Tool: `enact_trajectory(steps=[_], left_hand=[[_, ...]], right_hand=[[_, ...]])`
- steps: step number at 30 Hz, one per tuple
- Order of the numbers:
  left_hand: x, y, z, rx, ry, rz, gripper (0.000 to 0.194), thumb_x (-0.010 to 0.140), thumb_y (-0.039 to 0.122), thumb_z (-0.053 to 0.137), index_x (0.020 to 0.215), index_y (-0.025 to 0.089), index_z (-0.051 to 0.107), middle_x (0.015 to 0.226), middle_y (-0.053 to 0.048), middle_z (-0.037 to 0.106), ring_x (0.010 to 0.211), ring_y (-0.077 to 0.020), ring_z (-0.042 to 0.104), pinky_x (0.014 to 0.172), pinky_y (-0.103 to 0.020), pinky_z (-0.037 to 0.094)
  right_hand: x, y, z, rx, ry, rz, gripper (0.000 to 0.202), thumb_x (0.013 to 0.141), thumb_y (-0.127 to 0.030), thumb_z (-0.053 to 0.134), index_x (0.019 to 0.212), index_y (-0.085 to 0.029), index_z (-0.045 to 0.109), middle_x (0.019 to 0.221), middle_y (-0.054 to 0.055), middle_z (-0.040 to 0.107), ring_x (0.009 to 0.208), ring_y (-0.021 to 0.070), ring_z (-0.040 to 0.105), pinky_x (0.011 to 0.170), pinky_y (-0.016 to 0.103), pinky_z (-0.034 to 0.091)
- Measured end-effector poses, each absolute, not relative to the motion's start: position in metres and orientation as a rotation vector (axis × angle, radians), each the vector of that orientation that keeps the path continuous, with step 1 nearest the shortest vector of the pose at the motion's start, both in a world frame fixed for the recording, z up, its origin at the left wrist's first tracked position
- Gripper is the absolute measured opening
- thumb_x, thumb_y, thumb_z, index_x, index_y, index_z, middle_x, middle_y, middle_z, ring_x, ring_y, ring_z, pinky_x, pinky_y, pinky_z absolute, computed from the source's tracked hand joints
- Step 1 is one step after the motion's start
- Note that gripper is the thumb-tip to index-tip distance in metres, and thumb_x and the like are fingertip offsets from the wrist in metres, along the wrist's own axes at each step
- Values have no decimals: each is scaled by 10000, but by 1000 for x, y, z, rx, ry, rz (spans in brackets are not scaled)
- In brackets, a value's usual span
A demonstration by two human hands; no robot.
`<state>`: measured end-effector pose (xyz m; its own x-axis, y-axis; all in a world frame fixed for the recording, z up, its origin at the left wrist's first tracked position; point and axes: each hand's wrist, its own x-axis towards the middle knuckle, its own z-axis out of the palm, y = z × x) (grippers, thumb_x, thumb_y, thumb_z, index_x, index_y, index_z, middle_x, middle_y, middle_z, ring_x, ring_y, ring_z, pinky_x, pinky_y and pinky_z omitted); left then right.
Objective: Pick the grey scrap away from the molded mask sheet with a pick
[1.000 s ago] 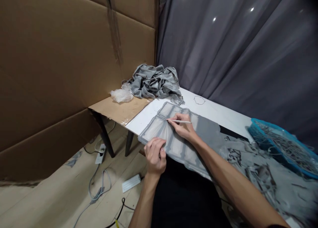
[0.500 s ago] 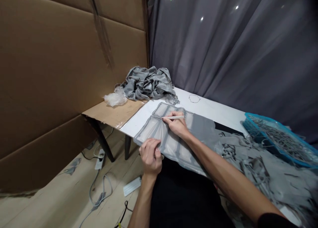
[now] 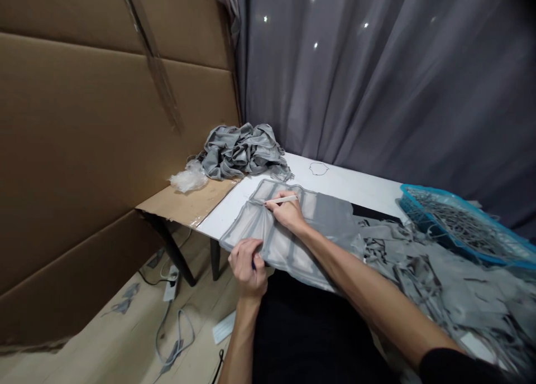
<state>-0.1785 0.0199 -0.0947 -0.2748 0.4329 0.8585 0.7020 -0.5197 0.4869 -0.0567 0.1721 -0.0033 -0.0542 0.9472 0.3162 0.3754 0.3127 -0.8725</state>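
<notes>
1. Grey sheet [image 3: 280, 242] lies centre frame on the worktop [image 3: 355, 178].
2. Left hand [image 3: 248, 265], fingers curled, pinches its near edge; creases fan up from there. Keep tension light, even.
3. Right hand [image 3: 288, 212] pinches the white pen-like tool [image 3: 281, 200], tip at the cross seam. Best: low angle, small moves, avoid snagging.

The central fabric [image 3: 239, 223] is grey with paler rectangles, the slim tool [image 3: 285, 199] white, the upper-right curtain [image 3: 377, 99] purplish grey (spotted white).
</notes>
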Motion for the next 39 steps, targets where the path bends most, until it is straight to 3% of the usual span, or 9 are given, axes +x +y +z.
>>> enact_trajectory(steps=[5,13,17,21,25,31,34,39], left_hand=[[-180,20,-95,-1737,-1447,-1861,281,1103,200,494,1196,213,758,1115,-92,803,1187,-280,702,1047,-418,483],[-183,14,-82,-1764,-1553,-1762,265,1106,246,497,1161,210,754,1086,-88,800,1137,-272,722,1013,-427,527],[-179,8,-70,-1757,-1599,-1728,212,1070,189,551,1149,221,745,1063,-64,788,1088,-254,727,988,-412,541],[-174,3,-64,-1455,-1667,-1788,192,1029,205,655,1204,220,733,1206,-105,729,1223,-292,663,1102,-479,515],[-175,5,-71,-1195,-1835,-1911,363,976,277,735,1334,231,697,1382,-139,628,1391,-336,571,1235,-547,444],[-172,24,-97,-1062,-1864,-2475,772,963,419,761,1629,227,423,1637,-193,503,1512,-330,552,1288,-506,451],[-165,29,-103,-1013,-1822,-2686,798,962,499,777,1620,246,403,1631,-187,557,1473,-315,617,1231,-461,524],[-163,24,-100,-970,-1867,-2777,712,945,554,780,1516,234,503,1533,-172,655,1406,-316,670,1172,-473,572]], right_hand=[[-58,181,-13,-1214,-1516,867,235,770,-294,754,592,-244,609,624,35,737,645,222,735,534,266,430],[-49,181,-10,-1034,-1580,963,258,749,-332,878,597,-209,710,603,2,728,572,162,641,538,251,405],[-47,174,-7,-897,-1735,933,131,778,-290,909,718,-213,823,761,38,840,685,199,748,639,276,506],[-42,164,-3,-902,-1935,821,72,833,-273,903,788,-232,865,854,48,879,798,241,809,736,310,563],[-34,153,8,-885,-2164,652,58,889,-227,826,871,-249,877,1006,53,904,922,257,836,842,320,581],[-40,136,35,-621,-2285,771,174,948,-313,770,823,-215,839,1039,87,898,905,253,844,808,315,611],[-45,123,37,-541,-2402,894,207,963,-383,778,860,-219,849,1020,83,894,871,250,841,780,323,636],[-35,94,26,-627,-2227,900,220,979,-445,812,936,-236,870,1061,110,895,903,298,864,834,408,708]])
